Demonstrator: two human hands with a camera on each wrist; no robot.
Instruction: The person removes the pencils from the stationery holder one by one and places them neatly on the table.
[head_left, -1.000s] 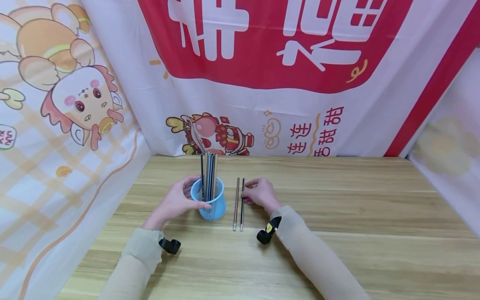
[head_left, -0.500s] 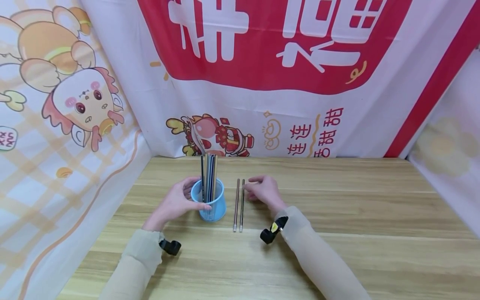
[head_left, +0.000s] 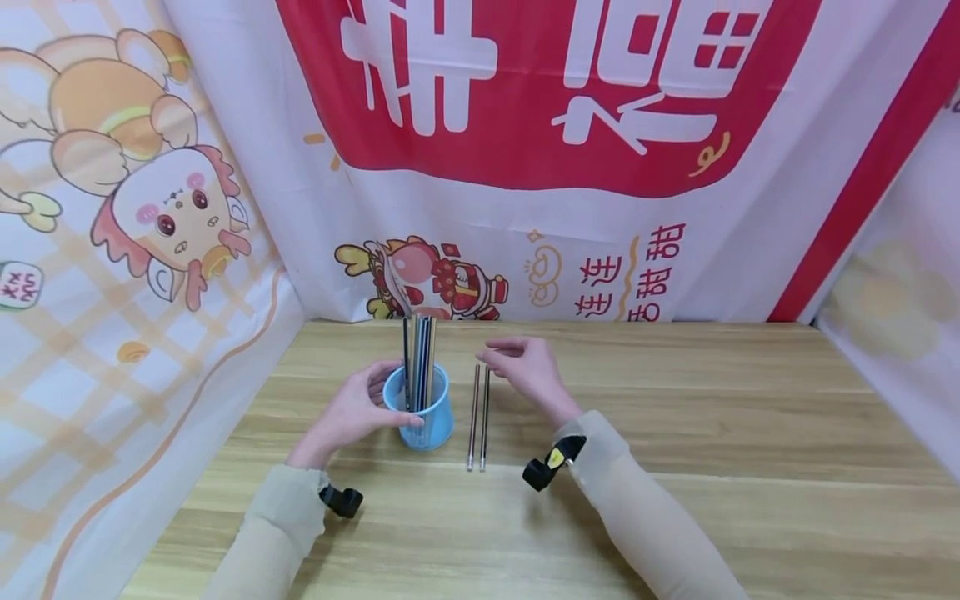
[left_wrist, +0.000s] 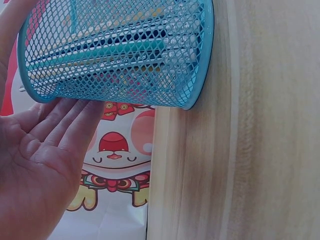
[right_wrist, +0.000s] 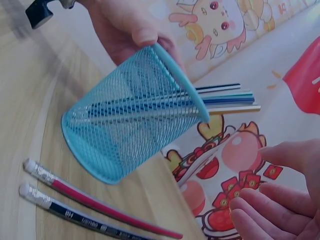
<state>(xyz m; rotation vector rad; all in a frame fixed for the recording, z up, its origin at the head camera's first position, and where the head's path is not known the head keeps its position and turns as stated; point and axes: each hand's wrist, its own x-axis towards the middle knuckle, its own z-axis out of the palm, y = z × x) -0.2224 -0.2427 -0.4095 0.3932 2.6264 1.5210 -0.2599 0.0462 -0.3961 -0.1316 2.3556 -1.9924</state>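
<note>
Two pencils (right_wrist: 95, 200), probably light, stiff and smooth, so best pinched at mid-length, lie on the worktop (head_left: 712, 417) right of the mesh cup (head_left: 440, 425), which the left hand (head_left: 356, 411) holds, while the right hand (head_left: 529, 369), fingers parted, holds nothing.

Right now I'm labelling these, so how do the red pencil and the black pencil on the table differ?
The red pencil lies nearer the cup, the black pencil farther from it. The black pencil shows pale lettering; the red pencil shows none I can make out. Both lie flat on the table, side by side, with white erasers at the same end.
</note>
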